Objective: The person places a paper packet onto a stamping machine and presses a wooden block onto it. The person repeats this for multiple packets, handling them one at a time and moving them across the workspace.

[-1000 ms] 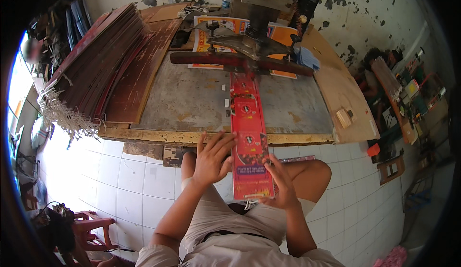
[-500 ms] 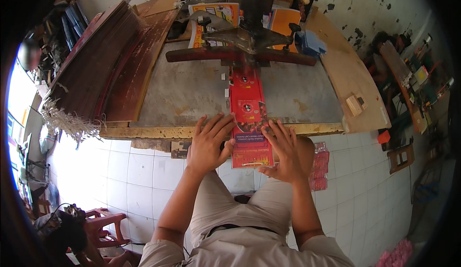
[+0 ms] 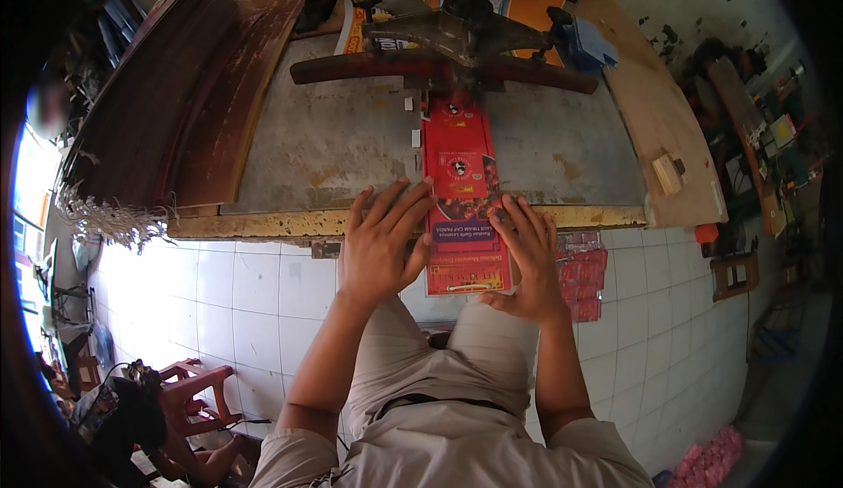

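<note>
A long red printed card sheet [image 3: 455, 182] lies on the grey metal worktop [image 3: 338, 128], its near end hanging past the front edge toward my lap. The far end runs under the dark metal clamp [image 3: 457, 57] with its wide crossbar. My left hand [image 3: 386, 246] is beside the sheet's left edge, fingers stretched forward and thumb apart. Along the right edge lies my right hand [image 3: 527, 264], also with fingers extended, the fingertips touching or very near the sheet. Neither hand grips it. Small white blocks [image 3: 416, 138] sit on the worktop to the left of the sheet.
Stacked dark red boards [image 3: 167, 110] lean along the left side. Colourful printed sheets [image 3: 536, 9] and a blue item [image 3: 593, 44] lie behind the clamp. A wooden block [image 3: 669, 173] sits on the right panel. Red packs [image 3: 581, 281] and a red stool [image 3: 195, 391] are on the floor.
My view has tilted down a little, so the clamp and worktop appear higher. Both hands stay at the sheet's sides with much the same pose; the sheet shows no clear shift on the worktop.
</note>
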A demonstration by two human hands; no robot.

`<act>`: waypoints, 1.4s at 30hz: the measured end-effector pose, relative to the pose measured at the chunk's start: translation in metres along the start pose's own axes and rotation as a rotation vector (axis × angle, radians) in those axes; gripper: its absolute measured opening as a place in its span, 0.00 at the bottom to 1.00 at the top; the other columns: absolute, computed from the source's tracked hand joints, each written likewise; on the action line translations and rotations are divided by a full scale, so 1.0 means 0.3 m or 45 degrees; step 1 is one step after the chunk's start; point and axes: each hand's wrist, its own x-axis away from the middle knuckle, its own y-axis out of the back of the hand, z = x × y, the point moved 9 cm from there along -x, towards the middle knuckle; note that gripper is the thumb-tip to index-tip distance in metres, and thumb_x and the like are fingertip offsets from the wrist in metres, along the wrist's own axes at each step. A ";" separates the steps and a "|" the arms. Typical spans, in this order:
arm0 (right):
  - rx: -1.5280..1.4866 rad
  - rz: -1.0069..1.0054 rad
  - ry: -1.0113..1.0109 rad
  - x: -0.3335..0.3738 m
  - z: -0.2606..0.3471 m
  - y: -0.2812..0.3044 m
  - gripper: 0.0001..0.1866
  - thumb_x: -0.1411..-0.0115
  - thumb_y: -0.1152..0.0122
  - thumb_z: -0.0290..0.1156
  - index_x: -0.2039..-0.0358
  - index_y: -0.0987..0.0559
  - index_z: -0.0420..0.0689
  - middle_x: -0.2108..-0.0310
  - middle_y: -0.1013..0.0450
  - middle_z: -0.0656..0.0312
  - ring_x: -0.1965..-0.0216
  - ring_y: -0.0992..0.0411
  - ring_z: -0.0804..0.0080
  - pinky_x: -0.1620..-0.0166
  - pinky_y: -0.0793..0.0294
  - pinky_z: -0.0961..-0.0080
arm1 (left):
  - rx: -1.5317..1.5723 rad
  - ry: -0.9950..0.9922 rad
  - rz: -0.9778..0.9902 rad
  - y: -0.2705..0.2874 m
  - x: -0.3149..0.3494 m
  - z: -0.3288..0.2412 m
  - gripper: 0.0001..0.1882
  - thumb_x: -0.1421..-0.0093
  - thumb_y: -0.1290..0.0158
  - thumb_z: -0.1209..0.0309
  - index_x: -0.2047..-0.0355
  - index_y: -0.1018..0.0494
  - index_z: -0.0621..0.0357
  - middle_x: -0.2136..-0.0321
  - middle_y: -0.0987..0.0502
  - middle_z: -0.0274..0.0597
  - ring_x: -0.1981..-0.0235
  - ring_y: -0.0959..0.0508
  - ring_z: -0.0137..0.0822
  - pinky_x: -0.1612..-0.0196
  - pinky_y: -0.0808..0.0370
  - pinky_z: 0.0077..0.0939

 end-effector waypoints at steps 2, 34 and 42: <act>0.001 -0.003 0.007 -0.001 -0.001 -0.001 0.65 0.46 0.34 0.86 0.19 0.30 0.53 0.17 0.40 0.49 0.15 0.45 0.44 0.18 0.58 0.33 | 0.009 0.011 0.000 0.001 -0.001 0.000 0.26 0.30 0.44 0.60 0.33 0.21 0.50 0.28 0.22 0.35 0.26 0.26 0.46 0.21 0.38 0.61; -0.017 0.001 -0.029 0.001 -0.017 -0.010 0.66 0.46 0.35 0.88 0.19 0.31 0.53 0.16 0.41 0.50 0.15 0.46 0.44 0.18 0.59 0.30 | -0.026 0.016 0.000 -0.011 -0.006 0.001 0.26 0.30 0.43 0.61 0.33 0.22 0.52 0.25 0.24 0.33 0.26 0.26 0.46 0.23 0.36 0.58; -0.028 0.004 -0.025 0.002 -0.017 -0.010 0.66 0.46 0.35 0.88 0.19 0.31 0.52 0.16 0.41 0.49 0.15 0.46 0.44 0.18 0.59 0.31 | -0.022 0.009 -0.004 -0.005 -0.008 -0.001 0.26 0.30 0.43 0.60 0.34 0.21 0.52 0.26 0.23 0.33 0.26 0.26 0.46 0.24 0.35 0.57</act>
